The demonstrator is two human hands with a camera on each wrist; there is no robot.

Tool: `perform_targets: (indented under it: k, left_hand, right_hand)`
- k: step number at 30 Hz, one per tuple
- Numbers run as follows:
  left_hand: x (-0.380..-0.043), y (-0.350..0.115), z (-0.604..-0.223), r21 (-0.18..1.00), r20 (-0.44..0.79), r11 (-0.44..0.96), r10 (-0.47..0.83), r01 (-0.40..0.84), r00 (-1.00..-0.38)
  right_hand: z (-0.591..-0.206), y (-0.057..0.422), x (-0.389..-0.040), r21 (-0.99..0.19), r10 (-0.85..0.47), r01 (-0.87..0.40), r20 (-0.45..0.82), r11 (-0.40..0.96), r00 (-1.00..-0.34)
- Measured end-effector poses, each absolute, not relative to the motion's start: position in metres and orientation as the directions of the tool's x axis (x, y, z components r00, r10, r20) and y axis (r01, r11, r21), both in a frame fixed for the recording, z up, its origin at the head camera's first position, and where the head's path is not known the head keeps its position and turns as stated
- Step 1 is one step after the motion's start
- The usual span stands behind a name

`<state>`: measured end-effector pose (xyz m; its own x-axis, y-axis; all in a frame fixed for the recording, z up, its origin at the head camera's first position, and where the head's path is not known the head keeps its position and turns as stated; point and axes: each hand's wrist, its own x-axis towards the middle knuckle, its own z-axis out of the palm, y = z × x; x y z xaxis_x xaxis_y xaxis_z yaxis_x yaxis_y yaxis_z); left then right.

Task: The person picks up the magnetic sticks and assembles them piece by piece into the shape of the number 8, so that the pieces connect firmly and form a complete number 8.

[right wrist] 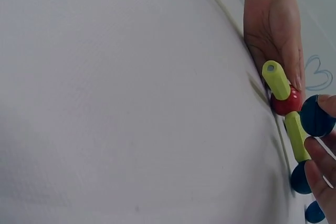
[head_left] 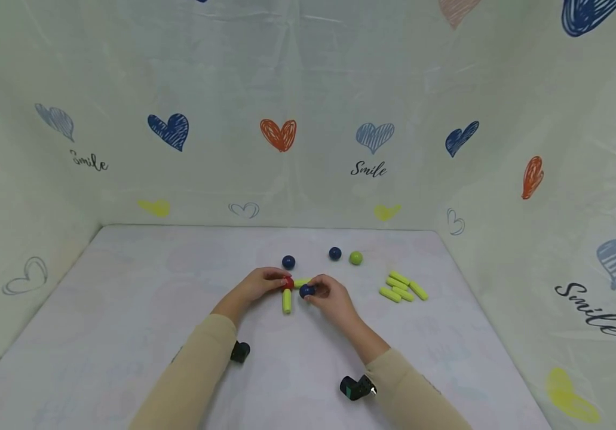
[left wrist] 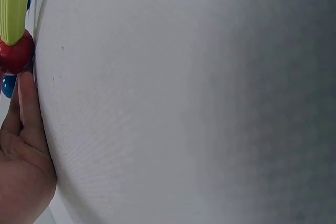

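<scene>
My left hand [head_left: 261, 283] pinches a red ball [head_left: 288, 283] with the thumb and fingers. Two yellow-green magnetic sticks join the red ball: one stick [head_left: 287, 301] points toward me, the other [head_left: 301, 282] points right. In the right wrist view a blue ball [right wrist: 301, 177] sits at the far end of the second stick; my right hand hides it in the head view. Between thumb and fingers, my right hand [head_left: 334, 300] holds another blue ball [head_left: 306, 291], just right of the near stick and apart from its end. The left wrist view shows the red ball [left wrist: 17, 53] at its edge.
Behind the hands lie a blue ball [head_left: 288, 262], a second blue ball [head_left: 335, 254] and a green ball [head_left: 356, 258]. Several loose yellow-green sticks [head_left: 401, 285] are grouped at the right. A heart-printed curtain [head_left: 318, 89] rises behind the white table [head_left: 125, 286].
</scene>
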<state>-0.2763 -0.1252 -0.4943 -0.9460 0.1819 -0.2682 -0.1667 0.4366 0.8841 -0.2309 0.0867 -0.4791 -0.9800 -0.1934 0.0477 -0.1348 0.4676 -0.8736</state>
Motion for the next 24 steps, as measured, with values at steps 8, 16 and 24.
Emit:
perform_targets:
  k: [8, 16, 24]
  left_hand:
    - [-0.276, -0.125, -0.494, 0.878, -0.259, 0.453, 0.177, -0.155, -0.949]
    - [-0.277, -0.127, -0.496, 0.872, -0.266, 0.462, 0.171, -0.162, -0.949]
    - [-0.277, -0.127, -0.495, 0.880, -0.258, 0.448, 0.178, -0.155, -0.949]
  right_hand:
    - [-0.483, 0.085, -0.220, -0.889, -0.244, -0.134, 0.025, 0.439, -0.970]
    - [-0.487, 0.081, -0.210, -0.907, -0.251, -0.084, -0.025, 0.413, -0.968]
    - [-0.488, 0.079, -0.200, -0.928, -0.258, -0.079, -0.019, 0.365, -0.966]
